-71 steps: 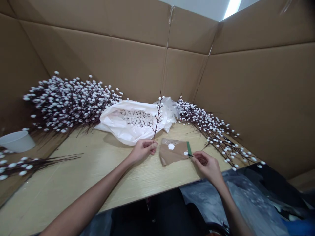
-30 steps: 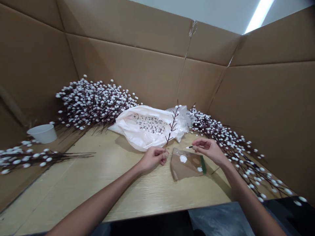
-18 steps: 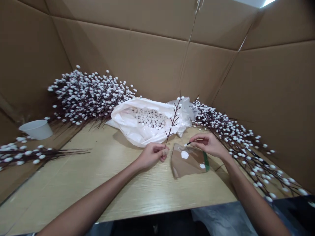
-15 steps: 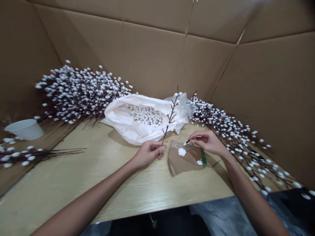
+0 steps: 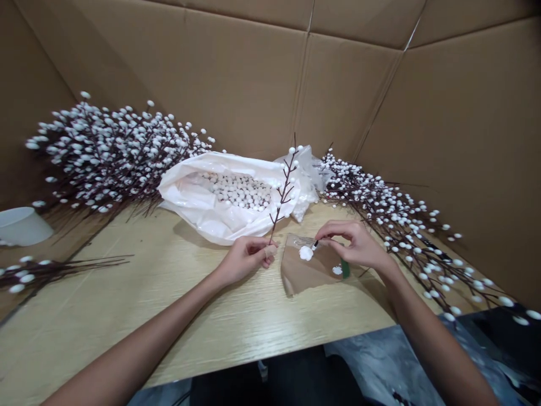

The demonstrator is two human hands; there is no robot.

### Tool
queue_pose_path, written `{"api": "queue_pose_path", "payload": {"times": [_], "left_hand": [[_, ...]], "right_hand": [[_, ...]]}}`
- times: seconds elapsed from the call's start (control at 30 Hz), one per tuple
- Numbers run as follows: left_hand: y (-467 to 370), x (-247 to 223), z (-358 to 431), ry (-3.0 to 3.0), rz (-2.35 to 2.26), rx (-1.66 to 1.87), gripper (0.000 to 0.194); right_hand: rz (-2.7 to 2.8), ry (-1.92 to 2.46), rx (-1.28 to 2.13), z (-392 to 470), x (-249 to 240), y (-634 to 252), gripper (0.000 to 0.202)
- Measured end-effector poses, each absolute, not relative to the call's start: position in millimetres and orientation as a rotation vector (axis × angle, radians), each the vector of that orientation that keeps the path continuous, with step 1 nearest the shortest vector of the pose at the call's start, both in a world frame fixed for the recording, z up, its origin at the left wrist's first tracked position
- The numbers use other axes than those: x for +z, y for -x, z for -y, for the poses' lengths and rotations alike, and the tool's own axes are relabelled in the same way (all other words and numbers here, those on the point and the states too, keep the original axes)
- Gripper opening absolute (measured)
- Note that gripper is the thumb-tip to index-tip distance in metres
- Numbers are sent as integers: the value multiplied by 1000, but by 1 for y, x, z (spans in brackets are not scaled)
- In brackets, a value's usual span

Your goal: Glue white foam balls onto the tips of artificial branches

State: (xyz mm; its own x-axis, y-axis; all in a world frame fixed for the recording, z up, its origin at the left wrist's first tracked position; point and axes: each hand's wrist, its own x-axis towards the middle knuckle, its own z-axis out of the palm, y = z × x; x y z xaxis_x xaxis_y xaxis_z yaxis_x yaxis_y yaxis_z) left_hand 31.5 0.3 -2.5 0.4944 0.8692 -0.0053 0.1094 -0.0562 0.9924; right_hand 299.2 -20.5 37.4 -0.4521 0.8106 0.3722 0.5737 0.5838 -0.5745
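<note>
My left hand [image 5: 249, 259] pinches the lower end of a dark brown twig [image 5: 282, 198], which stands nearly upright with a few white berries on its upper part. My right hand [image 5: 353, 243] is closed on a small dark stick [image 5: 315, 245], its whitish tip at the edge of a white blob [image 5: 306, 253]. That blob lies on a brown sheet [image 5: 313, 276] with green tape [image 5: 345, 269] at its right side. A smaller white blob [image 5: 337, 270] is near the tape. Behind the twig, an open white bag [image 5: 203, 223] holds many white berries [image 5: 240, 192].
Berry branches [image 5: 114, 152] are piled at the back left, and more branches [image 5: 389, 208] run down the right side. At the left edge are a white cup [image 5: 25, 226] and another bunch of stems [image 5: 76, 265]. Cardboard walls [image 5: 236, 79] enclose the wooden table [image 5: 203, 332].
The view has shifted, so most things sit further left. The stick in my right hand has moved down to the larger white blob's edge. My left hand still holds the twig.
</note>
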Motion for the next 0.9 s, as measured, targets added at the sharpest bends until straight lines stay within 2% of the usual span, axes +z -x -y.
{"api": "queue_pose_path", "payload": {"times": [0.9], "left_hand": [[-33, -4, -1, -1490, -888, 786, 24]], "right_hand": [[2294, 1063, 468, 18, 28, -289, 23]]}}
